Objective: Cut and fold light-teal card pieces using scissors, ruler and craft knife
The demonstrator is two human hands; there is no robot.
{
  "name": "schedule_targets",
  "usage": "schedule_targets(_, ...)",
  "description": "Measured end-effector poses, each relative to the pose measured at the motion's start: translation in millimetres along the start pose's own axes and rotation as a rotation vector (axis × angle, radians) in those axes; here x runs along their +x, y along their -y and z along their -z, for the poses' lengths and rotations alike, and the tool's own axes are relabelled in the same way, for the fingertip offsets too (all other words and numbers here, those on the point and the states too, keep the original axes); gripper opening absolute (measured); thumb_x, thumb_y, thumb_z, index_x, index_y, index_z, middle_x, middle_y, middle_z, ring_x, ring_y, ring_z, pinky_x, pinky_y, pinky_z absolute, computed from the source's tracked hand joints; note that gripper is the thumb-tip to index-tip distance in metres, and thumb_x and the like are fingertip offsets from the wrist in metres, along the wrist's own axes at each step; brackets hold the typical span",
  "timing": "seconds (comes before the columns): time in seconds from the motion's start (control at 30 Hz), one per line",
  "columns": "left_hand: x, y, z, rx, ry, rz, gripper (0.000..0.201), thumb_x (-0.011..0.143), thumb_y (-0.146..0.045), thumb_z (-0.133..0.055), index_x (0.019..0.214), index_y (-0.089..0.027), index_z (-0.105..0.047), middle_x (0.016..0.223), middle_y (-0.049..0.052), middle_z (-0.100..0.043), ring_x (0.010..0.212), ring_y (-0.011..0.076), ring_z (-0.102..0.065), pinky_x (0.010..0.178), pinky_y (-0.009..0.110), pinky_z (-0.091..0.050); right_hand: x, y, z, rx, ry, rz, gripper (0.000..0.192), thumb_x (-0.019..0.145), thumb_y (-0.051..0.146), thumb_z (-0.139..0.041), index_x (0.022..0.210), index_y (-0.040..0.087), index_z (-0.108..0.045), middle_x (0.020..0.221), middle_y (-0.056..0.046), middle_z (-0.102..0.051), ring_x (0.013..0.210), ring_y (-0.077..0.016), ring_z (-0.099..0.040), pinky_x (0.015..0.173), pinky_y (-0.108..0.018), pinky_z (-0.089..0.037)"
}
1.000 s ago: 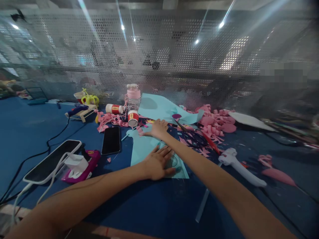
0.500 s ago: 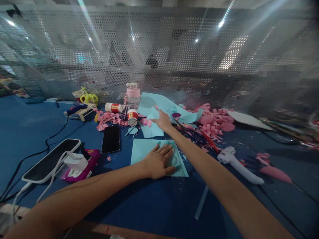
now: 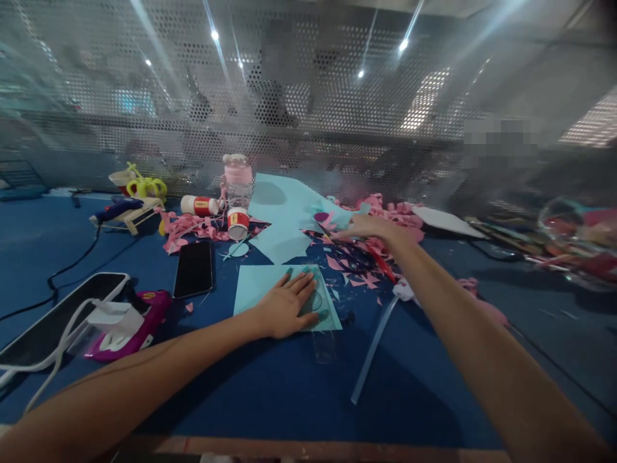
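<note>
My left hand (image 3: 285, 307) lies flat with spread fingers on a light blue square of paper (image 3: 250, 292). Under its fingers is a clear plastic template with a round outline, and its clear end (image 3: 324, 347) sticks out past the paper's near edge. My right hand (image 3: 364, 226) reaches across the table, fingers stretched to the left, beside the edge of a larger cut blue sheet (image 3: 284, 218). Below it lie dark-handled scissors (image 3: 354, 257), a red pen-like tool (image 3: 382, 260) and pink paper scraps (image 3: 366, 281). No held thing shows in the right hand.
Left of the paper are a black phone (image 3: 193, 270), a power bank with white cable (image 3: 62, 315) and a magenta pack (image 3: 149, 321). Behind stand a paper cup (image 3: 238, 224) and a pink-lidded bottle (image 3: 238, 180). A glue gun (image 3: 117, 210) rests on a wooden stand. A translucent stick (image 3: 373, 350) lies right.
My right hand has moved right, from over the larger blue sheet to the scissors and pink scraps. My left hand stays flat on the paper. The view has turned slightly right.
</note>
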State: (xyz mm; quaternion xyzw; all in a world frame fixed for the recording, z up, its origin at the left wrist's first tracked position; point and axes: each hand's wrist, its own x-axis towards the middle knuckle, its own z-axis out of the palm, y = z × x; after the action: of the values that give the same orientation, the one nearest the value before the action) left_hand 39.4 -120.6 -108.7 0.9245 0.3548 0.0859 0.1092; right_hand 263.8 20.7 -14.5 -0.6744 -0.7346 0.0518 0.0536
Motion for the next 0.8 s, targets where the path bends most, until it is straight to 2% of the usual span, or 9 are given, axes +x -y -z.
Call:
schedule_targets(0.07, 1, 0, -1.0, 0.016, -0.002, 0.003, 0.071, 0.088, -0.058, -0.020, 0.142, -0.011, -0.021, 0.149, 0.012, -0.018, 0.139, 0.0226, -0.010, 0.112, 0.041, -0.008, -19, -17, 0, -0.084, 0.072, -0.021, 0.040, 0.049, 0.042, -0.079, 0.076, 0.015, -0.067, 0.074, -0.006, -0.067, 0.075, -0.0247, -0.062, 0.067, -0.030, -0.045)
schedule_targets(0.17, 1, 0, -2.7, 0.035, -0.004, -0.004, 0.071, 0.088, -0.059, -0.019, 0.142, -0.012, -0.020, 0.149, 0.012, -0.017, 0.138, 0.0236, -0.011, 0.111, 0.043, -0.009, -46, -25, -18, -0.146, 0.014, -0.077, 0.046, 0.051, 0.036, -0.079, 0.086, 0.010, -0.066, 0.086, -0.014, -0.066, 0.085, -0.0315, -0.061, 0.072, -0.036, -0.045)
schedule_targets(0.27, 1, -2, -2.6, 0.048, -0.005, -0.005, 0.069, 0.089, -0.059, -0.018, 0.142, -0.014, -0.019, 0.149, 0.012, -0.017, 0.138, 0.0223, -0.011, 0.111, 0.043, -0.010, -66, -15, -45, -0.172, -0.113, -0.091, 0.052, 0.066, 0.038, -0.069, 0.104, 0.004, -0.059, 0.106, -0.023, -0.059, 0.106, -0.0367, -0.050, 0.085, -0.042, -0.040)
schedule_targets(0.4, 0, -4, -1.0, 0.053, 0.009, 0.014, 0.070, 0.088, -0.060, -0.018, 0.142, -0.014, -0.020, 0.149, 0.011, -0.016, 0.138, 0.0216, -0.011, 0.112, 0.042, -0.010, -78, 10, -69, -0.150, -0.251, -0.109, 0.047, 0.082, 0.028, -0.049, 0.112, -0.009, -0.050, 0.115, -0.034, -0.049, 0.112, -0.0380, -0.043, 0.091, -0.045, -0.033)
schedule_targets(0.53, 0, -3, -2.3, 0.058, 0.013, 0.018, 0.072, 0.088, -0.061, -0.019, 0.142, -0.014, -0.019, 0.149, 0.012, -0.017, 0.138, 0.0219, -0.012, 0.112, 0.043, -0.011, -85, 33, -80, -0.070, -0.300, -0.041, 0.045, 0.087, 0.031, -0.040, 0.108, -0.007, -0.052, 0.109, -0.032, -0.053, 0.109, -0.0367, -0.045, 0.091, -0.046, -0.033)
schedule_targets(0.63, 0, -2, -4.8, 0.065, -0.025, -0.003, 0.071, 0.088, -0.060, -0.019, 0.142, -0.014, -0.019, 0.148, 0.012, -0.021, 0.138, 0.0220, -0.014, 0.112, 0.043, -0.012, -89, 43, -87, 0.002, -0.266, 0.101, 0.042, 0.085, 0.029, -0.045, 0.113, -0.001, -0.052, 0.114, -0.026, -0.055, 0.112, -0.0309, -0.045, 0.096, -0.041, -0.033)
schedule_targets(0.73, 0, 0, -6.6, 0.081, -0.039, -0.015, 0.071, 0.089, -0.059, -0.020, 0.143, -0.013, -0.018, 0.148, 0.013, -0.023, 0.138, 0.0223, -0.015, 0.112, 0.043, -0.012, -90, 43, -91, 0.073, -0.232, 0.239, 0.039, 0.085, 0.028, -0.047, 0.119, 0.008, -0.051, 0.125, -0.017, -0.053, 0.118, -0.0219, -0.044, 0.100, -0.033, -0.032)
schedule_targets(0.8, -1, 1, -7.4, 0.091, -0.040, -0.021, 0.070, 0.089, -0.059, -0.020, 0.143, -0.015, -0.017, 0.148, 0.012, -0.023, 0.138, 0.0219, -0.015, 0.112, 0.043, -0.012, -90, 37, -90, 0.112, -0.239, 0.258, 0.036, 0.087, 0.029, -0.044, 0.117, 0.011, -0.052, 0.126, -0.015, -0.053, 0.119, -0.0199, -0.044, 0.099, -0.031, -0.033)
